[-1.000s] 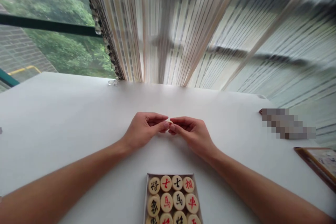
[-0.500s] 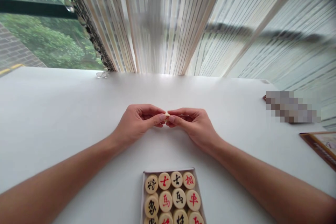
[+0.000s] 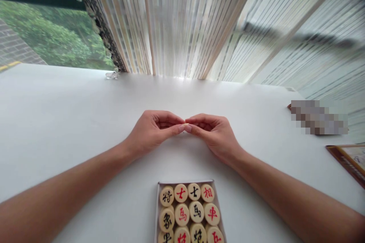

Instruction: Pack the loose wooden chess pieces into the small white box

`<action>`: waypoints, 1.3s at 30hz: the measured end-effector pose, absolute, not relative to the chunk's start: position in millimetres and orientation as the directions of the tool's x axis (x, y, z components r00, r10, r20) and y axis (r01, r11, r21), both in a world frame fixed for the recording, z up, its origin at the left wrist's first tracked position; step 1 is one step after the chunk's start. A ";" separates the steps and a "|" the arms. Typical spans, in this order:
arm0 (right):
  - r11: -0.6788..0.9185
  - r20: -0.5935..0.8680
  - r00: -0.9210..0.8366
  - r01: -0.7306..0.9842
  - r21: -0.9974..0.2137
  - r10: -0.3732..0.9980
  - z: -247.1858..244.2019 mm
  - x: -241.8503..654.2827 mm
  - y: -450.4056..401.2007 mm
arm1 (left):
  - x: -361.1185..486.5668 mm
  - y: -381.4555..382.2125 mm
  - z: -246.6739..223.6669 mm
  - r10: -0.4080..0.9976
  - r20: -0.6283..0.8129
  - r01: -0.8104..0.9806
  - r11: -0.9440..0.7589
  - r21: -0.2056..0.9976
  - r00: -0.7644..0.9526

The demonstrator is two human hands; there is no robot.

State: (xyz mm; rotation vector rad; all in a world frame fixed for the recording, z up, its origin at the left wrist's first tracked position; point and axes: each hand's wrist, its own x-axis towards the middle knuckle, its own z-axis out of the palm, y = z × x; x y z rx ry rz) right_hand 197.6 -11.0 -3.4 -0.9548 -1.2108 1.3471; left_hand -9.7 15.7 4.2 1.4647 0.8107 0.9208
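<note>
Above the white table (image 3: 94, 110), my left hand (image 3: 154, 129) and my right hand (image 3: 218, 131) meet at their fingertips. Both pinch one small Chinese chess piece (image 3: 186, 123) between thumbs and fingers. Only a pale sliver of its edge shows; the fingers hide the rest. Nearer to me stands an open box (image 3: 156, 212) with rows of round wooden Chinese chess pieces (image 3: 196, 212), marked in red and black characters. The box's near part is cut off by the frame.
A framed item (image 3: 346, 159) lies at the right edge, with a pixelated object (image 3: 319, 117) behind it. String curtains (image 3: 176, 26) hang along the table's far edge. A small clear ornament (image 3: 111, 75) rests by the curtain's left end.
The piece has tilted between my fingers, so less of it shows now. The view has shifted slightly, while both hands keep their pinch.
</note>
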 end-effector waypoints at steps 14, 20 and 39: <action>0.015 0.044 -0.162 -0.172 -0.985 0.986 -1.8 200.5 -8.1 | -8.2 16.2 6.3 0.918 0.045 -0.046 -0.029 0.999 0.395; -0.011 0.022 -0.157 -0.207 -0.978 0.987 -5.1 201.5 -7.4 | -7.9 16.6 4.8 0.912 0.042 -0.084 -0.008 0.996 0.409; -0.032 -0.006 -0.171 -0.153 -0.988 0.985 -1.5 201.5 -8.9 | -8.9 16.0 8.4 0.892 -0.026 -0.071 0.065 0.995 0.450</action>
